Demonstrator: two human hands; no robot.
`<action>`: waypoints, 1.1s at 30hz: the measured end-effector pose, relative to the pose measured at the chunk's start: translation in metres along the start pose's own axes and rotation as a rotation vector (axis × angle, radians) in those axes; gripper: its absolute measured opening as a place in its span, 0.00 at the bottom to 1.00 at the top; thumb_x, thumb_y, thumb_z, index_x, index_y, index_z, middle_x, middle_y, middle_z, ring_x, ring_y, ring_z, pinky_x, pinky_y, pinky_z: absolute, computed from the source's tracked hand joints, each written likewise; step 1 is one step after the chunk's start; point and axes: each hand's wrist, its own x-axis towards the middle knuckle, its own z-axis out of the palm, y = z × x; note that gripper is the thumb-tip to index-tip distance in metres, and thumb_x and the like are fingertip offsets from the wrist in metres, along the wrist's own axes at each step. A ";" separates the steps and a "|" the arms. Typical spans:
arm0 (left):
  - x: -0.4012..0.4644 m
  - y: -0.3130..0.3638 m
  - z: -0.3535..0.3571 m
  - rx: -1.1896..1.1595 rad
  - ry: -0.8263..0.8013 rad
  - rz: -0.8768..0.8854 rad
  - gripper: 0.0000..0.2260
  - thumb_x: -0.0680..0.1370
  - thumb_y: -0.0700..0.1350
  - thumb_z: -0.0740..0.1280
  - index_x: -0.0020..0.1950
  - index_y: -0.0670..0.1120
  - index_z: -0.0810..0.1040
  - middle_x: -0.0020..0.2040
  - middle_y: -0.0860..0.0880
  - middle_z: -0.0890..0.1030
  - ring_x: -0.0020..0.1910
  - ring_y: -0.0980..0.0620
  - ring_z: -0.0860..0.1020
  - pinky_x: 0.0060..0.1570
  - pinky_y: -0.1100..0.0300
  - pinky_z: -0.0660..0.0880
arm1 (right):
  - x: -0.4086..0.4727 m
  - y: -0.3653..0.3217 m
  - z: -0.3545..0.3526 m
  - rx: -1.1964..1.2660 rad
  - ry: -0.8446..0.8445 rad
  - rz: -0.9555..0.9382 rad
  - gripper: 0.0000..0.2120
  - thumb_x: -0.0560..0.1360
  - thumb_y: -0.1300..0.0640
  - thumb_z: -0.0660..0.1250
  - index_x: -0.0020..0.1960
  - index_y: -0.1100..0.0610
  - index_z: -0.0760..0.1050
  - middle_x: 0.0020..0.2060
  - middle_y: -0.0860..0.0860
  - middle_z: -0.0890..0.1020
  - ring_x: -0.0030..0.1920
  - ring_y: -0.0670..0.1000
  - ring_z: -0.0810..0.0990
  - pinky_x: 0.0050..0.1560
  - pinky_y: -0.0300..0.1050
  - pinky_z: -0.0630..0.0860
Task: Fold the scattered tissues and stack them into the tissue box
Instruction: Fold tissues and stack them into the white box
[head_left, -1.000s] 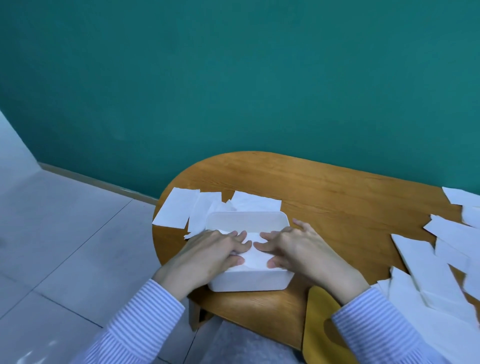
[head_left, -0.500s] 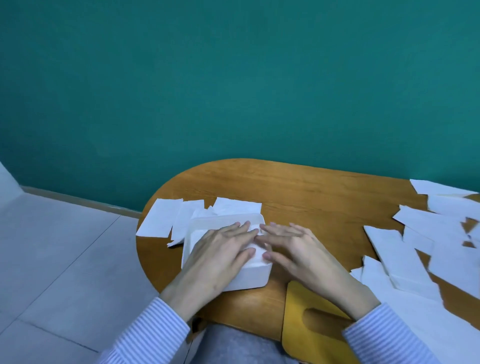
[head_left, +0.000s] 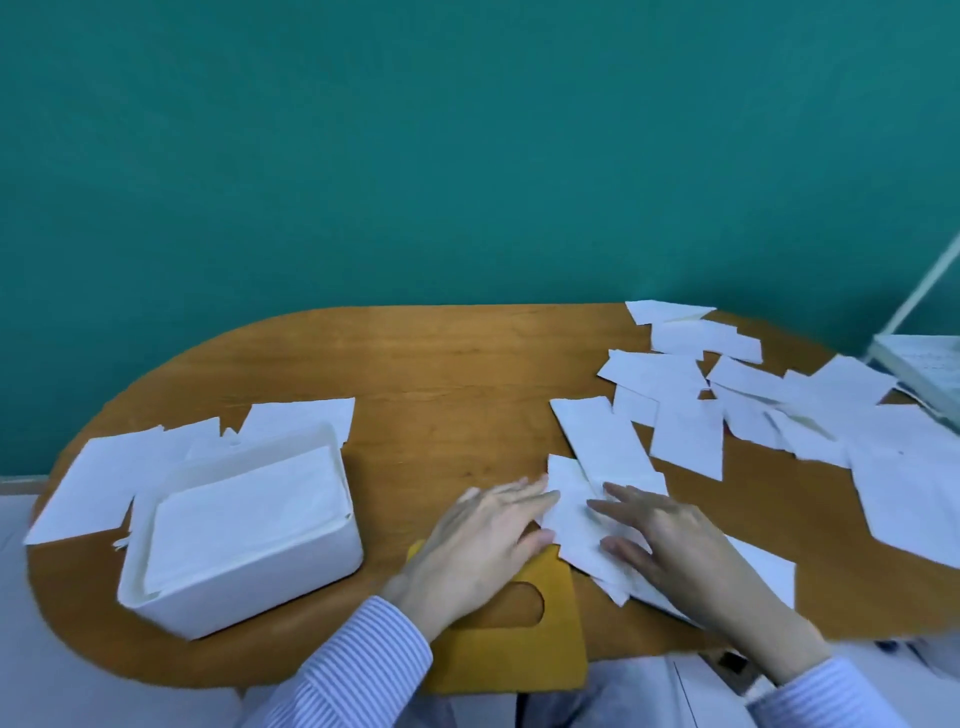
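A white tissue box (head_left: 249, 569) stands on the left part of the wooden table (head_left: 441, 374), with a stack of folded tissues (head_left: 244, 512) inside it. My left hand (head_left: 483, 540) lies flat beside a white tissue (head_left: 574, 512) near the table's front edge, its fingertips at the tissue's left edge. My right hand (head_left: 670, 540) rests flat on the same tissue with straight fingers. Several loose tissues (head_left: 727, 395) lie scattered across the right half of the table.
A yellow lid (head_left: 504, 644) with an oval slot lies at the front edge under my left wrist. More tissues (head_left: 104, 478) lie behind and left of the box. A white object (head_left: 924, 369) sits at the far right edge. A teal wall rises behind.
Both hands left the tissue box and moved right onto a loose tissue. My head turned right, so the box now sits at the left of the view.
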 end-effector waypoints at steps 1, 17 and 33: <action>0.004 0.003 0.008 -0.003 -0.044 0.021 0.22 0.85 0.57 0.55 0.80 0.57 0.61 0.80 0.60 0.56 0.79 0.61 0.53 0.74 0.50 0.59 | -0.004 0.008 0.005 -0.014 -0.026 0.010 0.21 0.82 0.45 0.60 0.74 0.42 0.65 0.76 0.44 0.63 0.75 0.47 0.64 0.69 0.42 0.65; 0.027 -0.004 0.016 0.084 0.173 0.132 0.12 0.84 0.55 0.57 0.60 0.57 0.78 0.59 0.62 0.76 0.57 0.61 0.71 0.52 0.61 0.62 | -0.008 0.048 0.014 0.214 0.181 -0.009 0.11 0.80 0.48 0.63 0.59 0.39 0.79 0.63 0.36 0.77 0.64 0.39 0.75 0.60 0.41 0.75; 0.108 -0.050 0.009 0.216 0.185 0.271 0.05 0.81 0.51 0.67 0.54 0.56 0.82 0.52 0.60 0.81 0.52 0.58 0.75 0.45 0.59 0.65 | 0.049 0.031 0.011 0.054 0.122 0.119 0.23 0.76 0.36 0.63 0.63 0.50 0.76 0.62 0.44 0.78 0.58 0.47 0.78 0.51 0.41 0.73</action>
